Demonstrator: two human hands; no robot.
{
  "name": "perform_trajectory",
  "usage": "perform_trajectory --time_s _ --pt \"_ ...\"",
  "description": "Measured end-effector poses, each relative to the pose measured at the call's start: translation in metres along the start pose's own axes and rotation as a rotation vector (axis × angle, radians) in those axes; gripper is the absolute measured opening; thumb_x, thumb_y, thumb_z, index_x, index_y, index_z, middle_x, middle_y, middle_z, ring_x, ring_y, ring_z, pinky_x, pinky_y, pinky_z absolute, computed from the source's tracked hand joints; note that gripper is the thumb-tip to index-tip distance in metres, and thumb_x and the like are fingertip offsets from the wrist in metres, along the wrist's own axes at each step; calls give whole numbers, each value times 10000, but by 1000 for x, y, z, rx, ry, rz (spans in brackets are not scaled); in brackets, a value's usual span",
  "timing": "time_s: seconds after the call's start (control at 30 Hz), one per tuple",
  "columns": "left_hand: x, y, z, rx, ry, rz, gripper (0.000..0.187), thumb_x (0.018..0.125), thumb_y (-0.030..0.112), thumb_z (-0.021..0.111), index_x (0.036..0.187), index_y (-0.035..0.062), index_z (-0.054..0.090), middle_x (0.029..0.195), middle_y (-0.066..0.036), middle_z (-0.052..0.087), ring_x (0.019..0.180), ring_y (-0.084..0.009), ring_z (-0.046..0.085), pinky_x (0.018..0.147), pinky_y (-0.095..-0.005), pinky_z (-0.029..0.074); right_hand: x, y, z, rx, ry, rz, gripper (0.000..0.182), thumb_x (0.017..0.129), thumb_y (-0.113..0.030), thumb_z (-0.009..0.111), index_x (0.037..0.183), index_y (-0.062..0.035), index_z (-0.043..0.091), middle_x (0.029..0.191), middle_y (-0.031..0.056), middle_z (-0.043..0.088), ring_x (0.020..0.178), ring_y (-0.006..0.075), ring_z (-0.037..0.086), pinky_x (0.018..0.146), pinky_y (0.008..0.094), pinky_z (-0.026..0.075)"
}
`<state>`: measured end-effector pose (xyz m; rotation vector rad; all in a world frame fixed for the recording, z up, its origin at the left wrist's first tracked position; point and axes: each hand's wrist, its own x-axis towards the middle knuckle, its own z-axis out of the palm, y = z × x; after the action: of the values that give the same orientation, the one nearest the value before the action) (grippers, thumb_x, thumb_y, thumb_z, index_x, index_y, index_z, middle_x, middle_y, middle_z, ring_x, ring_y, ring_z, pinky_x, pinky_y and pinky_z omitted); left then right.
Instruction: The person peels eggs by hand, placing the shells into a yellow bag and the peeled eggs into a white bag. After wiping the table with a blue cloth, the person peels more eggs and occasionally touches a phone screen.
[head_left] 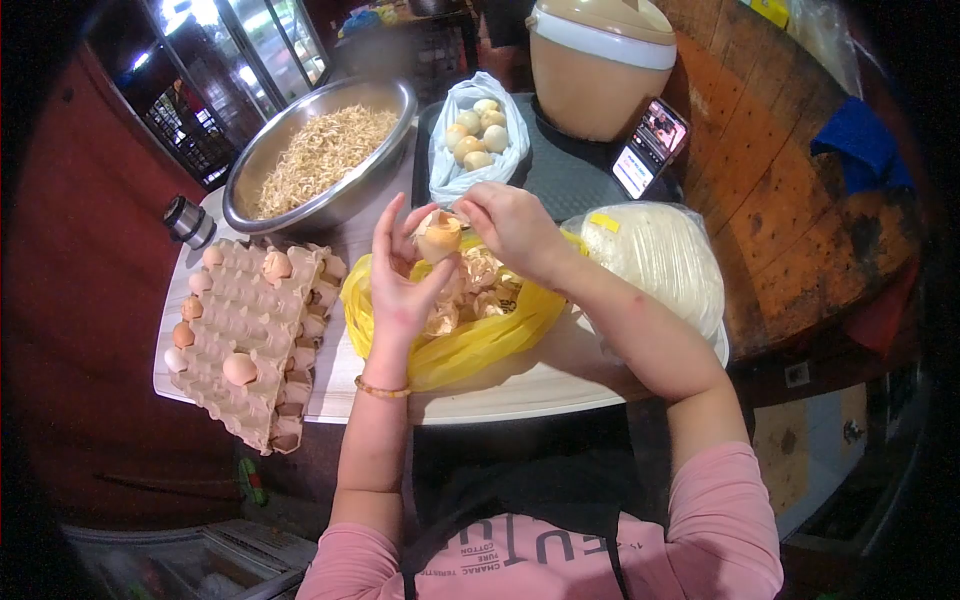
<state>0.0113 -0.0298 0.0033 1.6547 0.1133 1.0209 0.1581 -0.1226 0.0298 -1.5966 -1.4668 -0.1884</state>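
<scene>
Between the thumb and fingers of my left hand point(402, 285) is a brown egg point(438, 238) with its shell broken open at the top. My right hand point(512, 228) has its fingers pinched together at the egg's upper right edge, by a bit of shell. Below both hands a yellow plastic bag point(450, 362) lies open on the table, with broken shells point(482, 290) inside. Several peeled-looking, pale and yellowish eggs point(478, 135) sit in a light blue bag point(442, 180) beyond my hands. Egg cartons point(240, 325) at the left hold several brown and white eggs.
A steel bowl point(240, 205) of bean sprouts point(325, 150) stands back left. A dark tray point(560, 170) carries the blue bag. A beige bucket point(600, 85) and a lit phone point(650, 148) are back right. A plastic-wrapped white bundle point(660, 270) lies right.
</scene>
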Motion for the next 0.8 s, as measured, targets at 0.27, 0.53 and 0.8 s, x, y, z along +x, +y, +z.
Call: perform_trajectory --time_s 0.27,0.53,0.8 --pt "4 6 -12 -293 57 -234 565 854 11 608 1365 6 365 1192 -173 581 1034 -275 638 847 -298 547 5 5 -7 18 -12 42 169 900 -146 563 918 4 639 852 204 629 796 371 622 699 407 489" --pt "7 1 -27 -639 16 -386 402 974 217 441 1319 20 383 1169 -189 603 908 -206 663 676 -243 525 2 1 -13 -173 -529 -41 242 860 -278 642 924 -50 697 871 158 672 816 322 642 731 395 503" --pt "3 -4 -21 -655 -12 -468 337 969 193 491 1250 8 463 1122 -123 616 919 -156 638 674 -240 512 0 -6 -12 -5 -236 -42 318 832 -274 688 1035 -31 660 922 142 669 840 287 651 745 364 510"
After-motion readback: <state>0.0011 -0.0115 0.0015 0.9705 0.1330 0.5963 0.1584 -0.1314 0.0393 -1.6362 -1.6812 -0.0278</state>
